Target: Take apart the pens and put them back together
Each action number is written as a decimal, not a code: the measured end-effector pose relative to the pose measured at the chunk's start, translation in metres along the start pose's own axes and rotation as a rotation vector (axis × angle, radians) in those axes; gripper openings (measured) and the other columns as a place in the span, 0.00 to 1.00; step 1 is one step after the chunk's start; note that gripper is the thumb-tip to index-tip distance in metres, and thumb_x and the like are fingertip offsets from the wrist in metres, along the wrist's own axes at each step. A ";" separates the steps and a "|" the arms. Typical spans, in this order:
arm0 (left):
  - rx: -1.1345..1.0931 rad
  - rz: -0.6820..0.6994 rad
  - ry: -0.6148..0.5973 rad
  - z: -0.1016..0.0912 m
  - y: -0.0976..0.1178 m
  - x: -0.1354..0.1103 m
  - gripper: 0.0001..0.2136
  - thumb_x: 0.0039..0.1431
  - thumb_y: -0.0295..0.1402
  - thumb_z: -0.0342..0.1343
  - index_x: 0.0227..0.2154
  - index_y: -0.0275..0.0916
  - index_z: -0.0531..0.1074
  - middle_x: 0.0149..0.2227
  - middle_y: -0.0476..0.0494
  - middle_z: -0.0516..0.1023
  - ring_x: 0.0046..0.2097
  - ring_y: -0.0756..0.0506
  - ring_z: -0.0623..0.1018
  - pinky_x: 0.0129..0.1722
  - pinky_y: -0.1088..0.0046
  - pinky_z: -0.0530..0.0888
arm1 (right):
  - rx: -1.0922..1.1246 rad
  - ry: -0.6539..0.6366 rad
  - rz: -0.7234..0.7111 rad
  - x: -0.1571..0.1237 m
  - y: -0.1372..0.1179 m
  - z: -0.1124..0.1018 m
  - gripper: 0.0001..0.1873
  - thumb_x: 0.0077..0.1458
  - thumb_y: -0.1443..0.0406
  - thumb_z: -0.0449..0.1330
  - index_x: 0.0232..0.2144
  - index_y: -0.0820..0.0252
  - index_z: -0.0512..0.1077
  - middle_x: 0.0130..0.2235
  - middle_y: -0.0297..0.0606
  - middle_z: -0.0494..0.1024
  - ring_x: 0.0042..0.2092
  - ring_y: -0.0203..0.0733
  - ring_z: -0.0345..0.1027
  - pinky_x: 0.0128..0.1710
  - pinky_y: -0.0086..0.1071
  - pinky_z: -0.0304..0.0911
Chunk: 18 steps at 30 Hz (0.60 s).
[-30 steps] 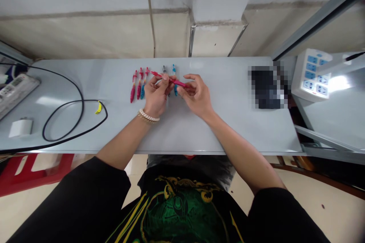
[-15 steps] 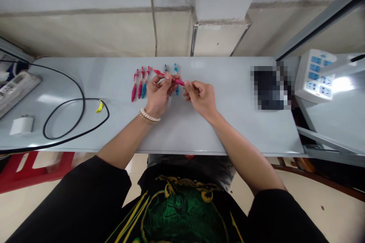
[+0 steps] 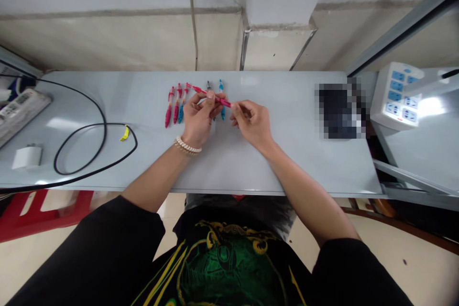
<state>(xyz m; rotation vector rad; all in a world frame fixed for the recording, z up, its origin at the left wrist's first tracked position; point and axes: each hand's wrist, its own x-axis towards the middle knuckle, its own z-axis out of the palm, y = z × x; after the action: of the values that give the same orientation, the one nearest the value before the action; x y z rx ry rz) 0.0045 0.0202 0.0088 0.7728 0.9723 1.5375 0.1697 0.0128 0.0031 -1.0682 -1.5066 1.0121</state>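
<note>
A pink pen (image 3: 224, 102) is held slantwise above the table between my two hands. My left hand (image 3: 199, 114) is closed around its middle, with the clear and red end poking out to the upper left. The fingers of my right hand (image 3: 252, 121) pinch the pen's other end. Left of my left hand lie a pink pen (image 3: 169, 107), another pink pen (image 3: 177, 103) and a pen with a red top and blue grip (image 3: 182, 103). Behind my hands are a blue pen (image 3: 221, 99) and a grey-topped pen (image 3: 209, 84), partly hidden by my fingers.
A black cable (image 3: 103, 129) with a yellow tag (image 3: 125, 133) loops over the table's left side, near a white charger (image 3: 27, 157). At the right sit a blurred-out dark object (image 3: 336, 111) and a white power strip (image 3: 396, 96). A wall borders the table's far edge.
Hardly anything differs. Both hands keep their grip on the pink pen, with only a very slight shift of the right hand to the left.
</note>
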 end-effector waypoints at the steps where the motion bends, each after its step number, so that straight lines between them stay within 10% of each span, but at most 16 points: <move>1: 0.006 -0.002 0.005 0.000 0.000 0.000 0.14 0.61 0.41 0.77 0.32 0.42 0.77 0.40 0.44 0.89 0.42 0.47 0.88 0.43 0.72 0.84 | -0.005 0.010 -0.006 0.000 0.000 0.000 0.36 0.59 0.29 0.63 0.39 0.55 0.77 0.31 0.34 0.81 0.30 0.37 0.74 0.33 0.33 0.71; 18: -0.012 0.020 -0.041 0.002 -0.002 -0.002 0.18 0.54 0.43 0.81 0.32 0.40 0.77 0.38 0.43 0.88 0.38 0.47 0.87 0.41 0.73 0.84 | -0.090 -0.093 -0.029 0.000 0.002 -0.001 0.37 0.66 0.29 0.55 0.31 0.55 0.73 0.25 0.34 0.75 0.27 0.37 0.68 0.29 0.32 0.63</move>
<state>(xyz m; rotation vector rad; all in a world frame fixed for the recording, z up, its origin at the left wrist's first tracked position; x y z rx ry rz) 0.0071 0.0186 0.0078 0.8048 0.9264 1.5374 0.1708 0.0134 0.0010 -1.0709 -1.6517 0.9936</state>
